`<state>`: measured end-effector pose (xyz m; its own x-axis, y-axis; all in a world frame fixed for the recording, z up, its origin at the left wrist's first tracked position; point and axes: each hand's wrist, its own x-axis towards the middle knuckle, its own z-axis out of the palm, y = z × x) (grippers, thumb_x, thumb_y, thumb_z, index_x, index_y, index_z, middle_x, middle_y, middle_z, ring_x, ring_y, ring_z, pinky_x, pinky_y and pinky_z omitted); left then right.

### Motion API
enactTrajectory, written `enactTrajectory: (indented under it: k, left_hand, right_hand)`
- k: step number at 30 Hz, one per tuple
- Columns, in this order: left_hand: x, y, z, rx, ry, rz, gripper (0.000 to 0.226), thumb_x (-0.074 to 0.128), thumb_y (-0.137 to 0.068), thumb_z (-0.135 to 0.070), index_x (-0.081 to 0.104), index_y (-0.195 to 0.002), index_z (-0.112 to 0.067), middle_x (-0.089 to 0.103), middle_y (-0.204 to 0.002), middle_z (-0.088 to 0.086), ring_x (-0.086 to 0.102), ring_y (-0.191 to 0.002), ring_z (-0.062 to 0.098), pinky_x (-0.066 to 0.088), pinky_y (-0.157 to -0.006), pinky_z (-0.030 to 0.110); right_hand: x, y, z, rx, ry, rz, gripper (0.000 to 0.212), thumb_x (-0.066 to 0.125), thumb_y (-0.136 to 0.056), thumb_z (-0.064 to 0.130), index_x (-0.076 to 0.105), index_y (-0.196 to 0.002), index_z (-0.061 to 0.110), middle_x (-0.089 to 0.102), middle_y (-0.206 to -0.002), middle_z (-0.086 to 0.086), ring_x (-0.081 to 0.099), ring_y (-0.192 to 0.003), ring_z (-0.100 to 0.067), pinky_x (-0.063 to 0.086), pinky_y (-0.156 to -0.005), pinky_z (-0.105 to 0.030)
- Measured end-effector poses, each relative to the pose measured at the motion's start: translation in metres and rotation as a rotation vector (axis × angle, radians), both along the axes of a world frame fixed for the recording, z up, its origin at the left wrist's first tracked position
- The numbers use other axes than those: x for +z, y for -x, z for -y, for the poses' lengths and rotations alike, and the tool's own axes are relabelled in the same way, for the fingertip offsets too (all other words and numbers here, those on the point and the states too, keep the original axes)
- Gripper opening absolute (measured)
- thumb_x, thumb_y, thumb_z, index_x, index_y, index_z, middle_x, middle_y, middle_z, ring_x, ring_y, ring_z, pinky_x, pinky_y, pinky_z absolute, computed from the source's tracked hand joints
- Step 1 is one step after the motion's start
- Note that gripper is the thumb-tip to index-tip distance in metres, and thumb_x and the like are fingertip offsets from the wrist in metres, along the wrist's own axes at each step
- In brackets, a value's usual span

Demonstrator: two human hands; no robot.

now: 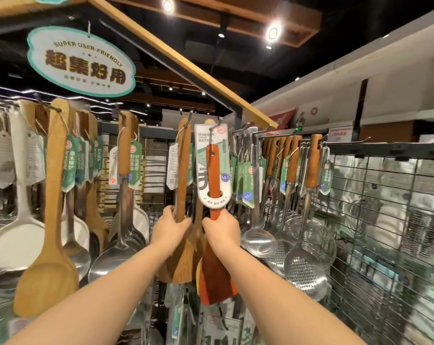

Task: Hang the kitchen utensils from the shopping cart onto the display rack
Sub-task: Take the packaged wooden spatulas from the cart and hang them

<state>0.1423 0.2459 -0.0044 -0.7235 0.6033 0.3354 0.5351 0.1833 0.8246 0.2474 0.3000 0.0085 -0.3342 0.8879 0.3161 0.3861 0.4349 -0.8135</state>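
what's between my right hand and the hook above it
The red spatula, its handle sleeved in a white card, fills the stretch from right hand up to hook; head view.

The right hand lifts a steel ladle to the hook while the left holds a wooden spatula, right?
Not a steel ladle: in the head view the right hand grips a red-brown wooden turner, while the left hand holds a wooden spatula.

A big round sign with a green edge hangs up high. A long wooden beam slants down just right of the sign. Bright round lights shine farther right of the sign, on the dark ceiling.
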Motion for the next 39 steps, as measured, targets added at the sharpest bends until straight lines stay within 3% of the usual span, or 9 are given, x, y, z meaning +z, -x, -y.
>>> enactTrajectory:
  k: [5,9,12,17,24,28,32,35,39]
  left_hand:
    - [0.001,0.004,-0.017,0.031,0.025,0.058,0.062,0.061,-0.085,-0.041,0.037,-0.135,-0.014,0.063,-0.114,0.009,0.061,-0.099,0.030,0.050,-0.080,0.036]
    - [-0.002,0.001,-0.019,0.034,-0.071,0.113,0.028,0.051,-0.091,-0.033,0.055,-0.110,-0.013,0.068,-0.095,0.010,0.064,-0.085,0.028,0.052,-0.081,0.040]
    - [-0.005,-0.010,-0.010,0.018,-0.201,0.109,0.023,0.044,-0.097,-0.030,0.056,-0.100,-0.011,0.066,-0.076,0.009,0.064,-0.071,0.024,0.052,-0.072,0.037]
    - [0.004,-0.023,0.016,0.079,-0.202,0.021,0.024,0.042,-0.098,-0.030,0.054,-0.105,-0.010,0.061,-0.093,0.008,0.058,-0.085,0.027,0.048,-0.075,0.037]
    - [0.028,-0.024,0.046,0.140,-0.094,-0.049,0.021,0.043,-0.097,-0.030,0.054,-0.099,-0.012,0.062,-0.093,0.010,0.058,-0.087,0.031,0.043,-0.071,0.035]
    - [0.029,-0.024,0.050,0.092,-0.119,-0.030,0.021,0.046,-0.096,-0.028,0.057,-0.105,-0.012,0.064,-0.095,0.010,0.060,-0.089,0.030,0.044,-0.071,0.034]
    - [0.018,-0.026,0.050,0.060,-0.172,-0.011,0.019,0.047,-0.096,-0.026,0.058,-0.105,-0.013,0.062,-0.084,0.006,0.059,-0.077,0.024,0.041,-0.062,0.030]
    - [0.012,-0.029,0.046,0.038,-0.234,0.047,0.018,0.048,-0.096,-0.023,0.059,-0.099,-0.009,0.059,-0.070,0.003,0.058,-0.064,0.021,0.041,-0.057,0.029]
    - [0.010,-0.036,0.037,0.040,-0.236,0.066,0.016,0.046,-0.096,-0.025,0.057,-0.095,-0.013,0.060,-0.072,0.005,0.061,-0.069,0.025,0.045,-0.062,0.031]
  right_hand:
    - [0.000,-0.008,0.007,0.045,0.042,-0.120,0.013,0.053,-0.075,0.027,0.051,-0.063,0.022,0.069,-0.075,-0.006,0.068,-0.074,-0.027,0.057,-0.075,-0.041]
    - [-0.005,-0.019,0.016,0.039,0.000,-0.199,0.024,0.057,-0.086,0.032,0.051,-0.065,0.021,0.061,-0.061,0.003,0.063,-0.056,-0.014,0.053,-0.063,-0.031]
    - [-0.009,-0.026,0.024,0.021,-0.058,-0.217,0.030,0.056,-0.089,0.034,0.049,-0.063,0.021,0.057,-0.057,0.006,0.059,-0.052,-0.012,0.049,-0.056,-0.028]
    - [-0.009,-0.032,0.040,0.021,-0.016,-0.261,0.029,0.057,-0.086,0.035,0.050,-0.063,0.020,0.057,-0.054,0.005,0.065,-0.058,-0.021,0.054,-0.062,-0.036]
    - [0.005,-0.043,0.069,0.046,0.002,-0.241,0.025,0.057,-0.082,0.031,0.050,-0.061,0.020,0.064,-0.065,-0.003,0.066,-0.067,-0.027,0.053,-0.065,-0.036]
    - [0.010,-0.050,0.076,0.078,0.063,-0.255,0.024,0.058,-0.084,0.031,0.052,-0.063,0.020,0.060,-0.059,0.001,0.067,-0.064,-0.025,0.055,-0.067,-0.037]
    - [0.013,-0.059,0.072,0.087,0.062,-0.227,0.026,0.057,-0.086,0.030,0.051,-0.063,0.020,0.058,-0.055,0.005,0.060,-0.050,-0.016,0.049,-0.057,-0.025]
    - [0.014,-0.061,0.067,0.071,0.047,-0.172,0.028,0.056,-0.087,0.036,0.053,-0.064,0.020,0.062,-0.061,0.003,0.066,-0.062,-0.018,0.048,-0.061,-0.026]
    - [0.012,-0.062,0.065,0.069,0.028,-0.163,0.029,0.056,-0.088,0.037,0.052,-0.064,0.022,0.061,-0.062,0.005,0.065,-0.065,-0.018,0.047,-0.061,-0.027]
